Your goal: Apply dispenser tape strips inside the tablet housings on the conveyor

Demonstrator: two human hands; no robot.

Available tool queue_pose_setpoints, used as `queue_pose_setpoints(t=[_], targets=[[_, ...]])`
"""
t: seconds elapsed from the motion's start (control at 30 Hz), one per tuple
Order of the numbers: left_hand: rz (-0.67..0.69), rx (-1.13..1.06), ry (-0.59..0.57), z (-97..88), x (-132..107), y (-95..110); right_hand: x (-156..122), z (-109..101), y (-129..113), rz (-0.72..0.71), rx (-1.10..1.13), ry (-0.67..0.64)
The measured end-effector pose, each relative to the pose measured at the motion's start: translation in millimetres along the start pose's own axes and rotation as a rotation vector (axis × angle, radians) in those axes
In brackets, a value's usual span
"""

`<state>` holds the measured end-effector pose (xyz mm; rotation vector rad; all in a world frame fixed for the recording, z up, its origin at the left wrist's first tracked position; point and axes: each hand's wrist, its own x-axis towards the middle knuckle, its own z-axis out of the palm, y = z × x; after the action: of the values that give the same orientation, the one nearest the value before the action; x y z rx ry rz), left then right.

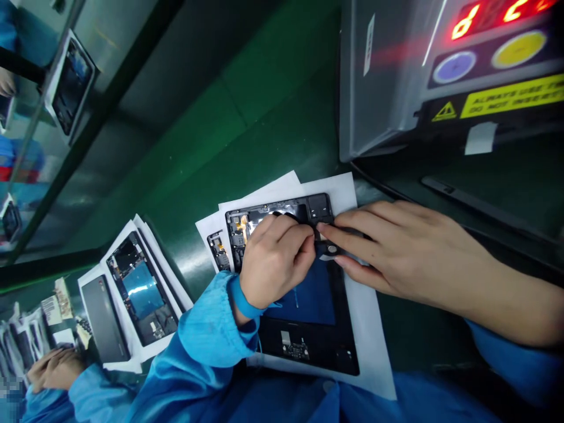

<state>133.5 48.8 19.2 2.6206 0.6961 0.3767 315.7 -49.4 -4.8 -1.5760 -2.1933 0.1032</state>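
An opened tablet chassis (308, 329) with a blue battery panel lies on white paper sheets (370, 346) on a green bench. My left hand (273, 261) is curled over its upper part, fingers pinched together on a small dark part (326, 249). My right hand (396, 247) reaches in from the right, its fingers extended and pressed against the same small part at the chassis edge. Both wrists wear blue sleeves.
A grey machine (383, 76) with a red digit display and round buttons stands at the upper right. A second opened tablet (141, 294) on paper lies at the left, beside a grey panel (103, 320). A co-worker's hands (55, 367) rest at the lower left.
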Motion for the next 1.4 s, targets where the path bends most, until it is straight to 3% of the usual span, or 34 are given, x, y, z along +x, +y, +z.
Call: queue_pose_setpoints(t=[0.3, 1.07, 1.4], targets=[[-0.053, -0.106, -0.018, 0.0, -0.3, -4.1, 0.0, -0.2, 0.2, -0.004, 0.038, -0.026], [-0.053, -0.068, -0.036, -1.1, -1.4, -3.9, -1.5, 1.9, -4.1, -0.054, 0.063, 0.036], [-0.037, -0.037, -0.054, -0.4, -2.4, -4.3, -2.4, 3.4, -5.0, -0.005, 0.124, 0.011]])
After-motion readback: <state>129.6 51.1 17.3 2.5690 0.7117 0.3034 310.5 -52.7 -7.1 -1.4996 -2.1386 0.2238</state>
